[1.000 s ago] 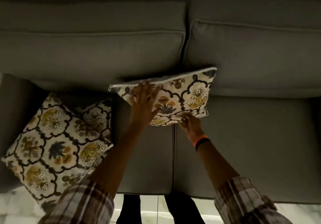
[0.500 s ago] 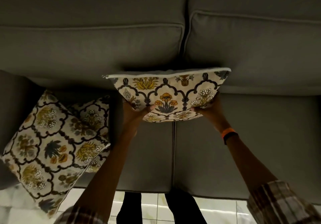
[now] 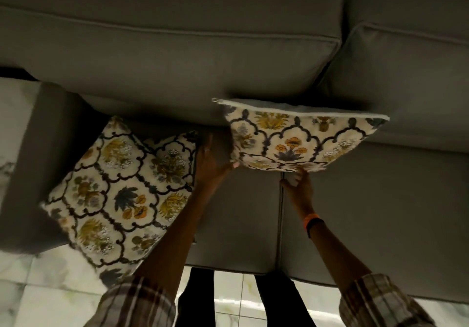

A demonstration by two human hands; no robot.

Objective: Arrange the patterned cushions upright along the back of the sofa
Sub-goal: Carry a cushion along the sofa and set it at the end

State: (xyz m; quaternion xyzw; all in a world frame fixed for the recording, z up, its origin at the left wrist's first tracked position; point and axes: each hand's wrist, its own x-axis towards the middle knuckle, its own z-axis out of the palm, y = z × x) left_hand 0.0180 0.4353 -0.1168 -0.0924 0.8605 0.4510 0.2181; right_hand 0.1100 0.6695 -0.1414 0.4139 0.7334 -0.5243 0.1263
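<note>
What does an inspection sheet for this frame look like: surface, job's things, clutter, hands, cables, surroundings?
Surface: grey sofa, two seat cushions with a seam between them, two back cushions behind.
Job's things: right cushion stands upright against the sofa back, zip edge on top; left cushion lies tilted at the armrest end, another patterned cushion partly hidden behind it.
Clutter: nothing seen.
Hands: left hand open, thumb at the right cushion's lower left corner; right hand open, fingertips at its bottom edge. Neither grips it.
Cables: nothing seen.
Surroundings: pale tiled floor in front of the sofa; dim light; orange and black bands on the right wrist; plaid sleeves.
</note>
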